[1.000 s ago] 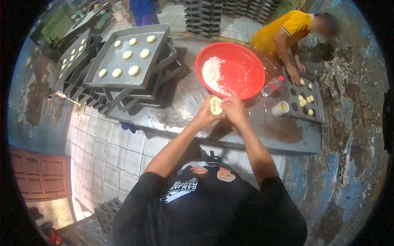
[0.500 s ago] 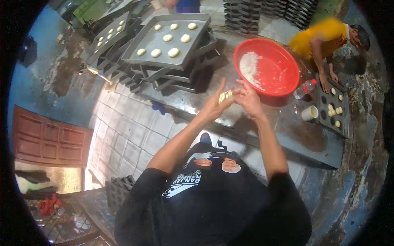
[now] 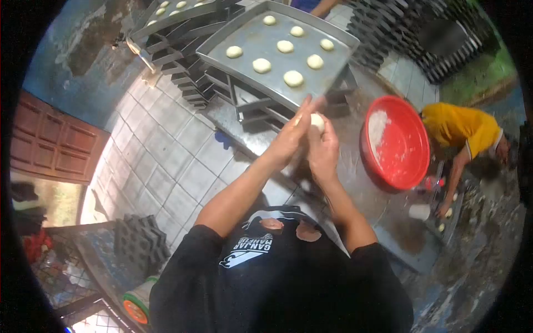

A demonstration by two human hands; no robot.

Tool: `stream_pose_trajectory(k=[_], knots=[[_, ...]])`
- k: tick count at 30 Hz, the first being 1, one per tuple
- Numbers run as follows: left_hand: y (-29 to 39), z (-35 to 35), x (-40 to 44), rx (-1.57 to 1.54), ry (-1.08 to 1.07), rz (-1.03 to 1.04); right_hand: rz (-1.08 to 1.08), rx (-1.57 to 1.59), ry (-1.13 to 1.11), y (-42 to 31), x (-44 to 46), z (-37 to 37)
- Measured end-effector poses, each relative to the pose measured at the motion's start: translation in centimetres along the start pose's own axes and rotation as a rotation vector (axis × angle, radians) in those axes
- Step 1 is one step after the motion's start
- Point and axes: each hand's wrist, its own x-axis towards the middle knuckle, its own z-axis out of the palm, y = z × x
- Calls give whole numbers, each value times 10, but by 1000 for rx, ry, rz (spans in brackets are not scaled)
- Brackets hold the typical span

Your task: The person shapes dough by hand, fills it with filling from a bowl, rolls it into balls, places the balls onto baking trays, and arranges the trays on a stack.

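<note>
Dough ball (image 3: pixel 317 123) was held between the two hands, above the near side of the table (image 3: pixel 351 166). It was grasped by the curled fingers of the right hand (image 3: pixel 324 146); the left hand (image 3: pixel 290 136) was held alongside with fingers extended, their tips blurred, and whether the ball was pressed by them could not be told. The near corner of a raised metal tray (image 3: pixel 250 36) was overlapped in view by the fingertips, so contact could not be judged. Tray floor was left visible along its right rim, and a strip of tabletop was seen between the right hand and the red basin (image 3: pixel 408 133). Eight dough pieces (image 3: pixel 293 78) were counted on the tray; those on a second tray (image 3: pixel 191 15) were cut off by the frame and could not be fully counted. One heap of white crumbs (image 3: pixel 378 127) was contained in the basin; one white cup (image 3: pixel 419 211) and one bottle (image 3: pixel 428 183) were placed near it. One co-worker in a yellow shirt (image 3: pixel 463 130) was seen at the right.
</note>
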Motion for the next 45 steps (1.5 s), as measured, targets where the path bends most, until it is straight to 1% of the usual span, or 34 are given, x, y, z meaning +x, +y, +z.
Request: stream_pose_trajectory(k=[1,2,3,5,6,7,8,9,10,11,13,14,16,18,19,21,24,25,26,27,29,30,31,32,33,35,36,37,38,39,41,42,44,45], knots=[[6,-20,11,99,75,97,335,486,-31,-4,17,21],[12,-39,21,209,162,188,492,488,3,-18,33,48],[18,-59,31,321,259,267,583,477,-89,-13,55,61],[49,-99,43,-115,235,-14,726,495,-237,-13,106,92],[52,-124,50,-161,226,-127,739,458,-378,8,134,98],[56,-149,58,-207,221,-241,723,313,-453,22,166,106],[56,-163,62,-133,314,23,506,185,-516,37,199,120],[59,-175,66,-54,405,286,471,-111,-446,50,239,129],[67,-200,60,-94,354,267,353,-273,-336,67,273,141],[72,-222,53,-53,386,283,348,-283,-356,93,303,153],[76,-270,28,42,479,151,-209,-752,-88,154,353,174],[74,-290,13,48,537,104,-218,-751,-104,177,369,178],[57,-330,-24,215,679,33,-279,-1219,-555,218,393,181],[33,-363,-66,347,817,-59,-339,-1183,-616,245,420,185],[33,-368,-82,343,829,-68,-390,-1146,-659,260,428,186],[40,-369,-101,273,935,-223,-368,-1066,-638,284,422,187],[35,-366,-79,264,866,-186,-388,-1090,-559,272,417,196],[35,-362,-64,279,823,-190,-118,-866,-620,268,424,189],[35,-358,-42,360,756,-124,123,-619,-664,251,432,184],[35,-352,-20,437,694,-55,119,-621,-628,229,439,170],[66,-322,14,558,603,-1,362,-128,-416,153,436,148],[79,-307,23,662,529,46,373,-132,-374,136,433,121],[82,-299,30,663,471,38,346,-141,-364,119,427,82],[81,-289,38,741,433,151,324,-158,-338,99,414,40],[77,-278,47,803,383,267,328,-183,-245,74,391,5],[69,-257,55,844,236,269,369,-297,-105,58,347,-91],[67,-244,59,934,224,313,431,-414,36,41,318,-123],[65,-233,66,1029,231,372,439,-420,82,43,293,-166],[61,-222,73,1032,194,377,469,-542,132,59,260,-220],[59,-211,78,1139,159,374,502,-657,174,81,226,-270],[56,-187,92,1273,83,378,723,-706,290,133,151,-350],[53,-174,100,1305,82,372,734,-679,320,155,118,-373],[34,-152,113,1321,58,352,708,-1180,373,197,57,-408],[23,-144,117,1346,36,345,727,-1152,380,221,36,-426]])
